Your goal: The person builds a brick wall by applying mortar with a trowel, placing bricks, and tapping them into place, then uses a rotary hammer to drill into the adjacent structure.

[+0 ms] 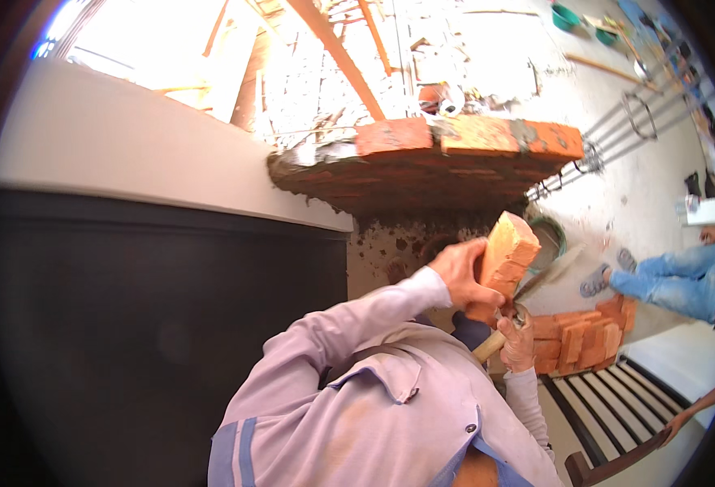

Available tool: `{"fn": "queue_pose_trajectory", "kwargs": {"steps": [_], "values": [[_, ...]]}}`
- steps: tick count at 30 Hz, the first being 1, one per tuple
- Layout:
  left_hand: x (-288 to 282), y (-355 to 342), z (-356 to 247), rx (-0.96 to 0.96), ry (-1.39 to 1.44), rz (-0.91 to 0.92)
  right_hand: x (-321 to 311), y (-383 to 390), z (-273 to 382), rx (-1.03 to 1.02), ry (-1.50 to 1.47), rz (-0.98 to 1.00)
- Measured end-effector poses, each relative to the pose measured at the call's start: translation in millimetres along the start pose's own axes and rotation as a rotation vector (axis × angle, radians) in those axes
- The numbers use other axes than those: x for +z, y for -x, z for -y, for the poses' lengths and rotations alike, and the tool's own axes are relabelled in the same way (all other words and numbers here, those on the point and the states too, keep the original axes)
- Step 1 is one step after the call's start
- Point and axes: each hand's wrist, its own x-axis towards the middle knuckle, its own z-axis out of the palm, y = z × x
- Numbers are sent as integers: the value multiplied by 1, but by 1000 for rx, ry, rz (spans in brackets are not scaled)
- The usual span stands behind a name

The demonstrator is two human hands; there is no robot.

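Note:
My left hand (457, 272) is closed around an orange brick (510, 247), its fingers and thumb on the sides, tilted in front of my chest. Just below the brick's near end, my right hand (520, 345) grips a trowel by its wooden handle (489, 347). The trowel's grey blade (550, 273) points away to the right, beside the brick. Ahead of both hands runs a partly built brick wall (422, 183), with orange bricks and grey mortar along its top. A round green bucket (559, 230) stands behind the brick, partly hidden by it.
Stacked bricks (576, 339) lie right of my right hand, near a dark slatted frame (617, 406). A person in blue jeans (674, 288) is at the right. Steel rebar (641, 118) extends beyond the wall's right end. A large black panel (154, 316) fills the left.

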Motion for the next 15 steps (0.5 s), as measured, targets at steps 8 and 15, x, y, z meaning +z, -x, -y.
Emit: {"fn": "queue_pose_trajectory", "kwargs": {"steps": [8, 15], "values": [[-280, 39, 34, 133, -849, -134, 98, -29, -53, 197, 134, -32], [-368, 10, 130, -65, -999, -222, 127, -41, -70, 133, 334, 115]]}}
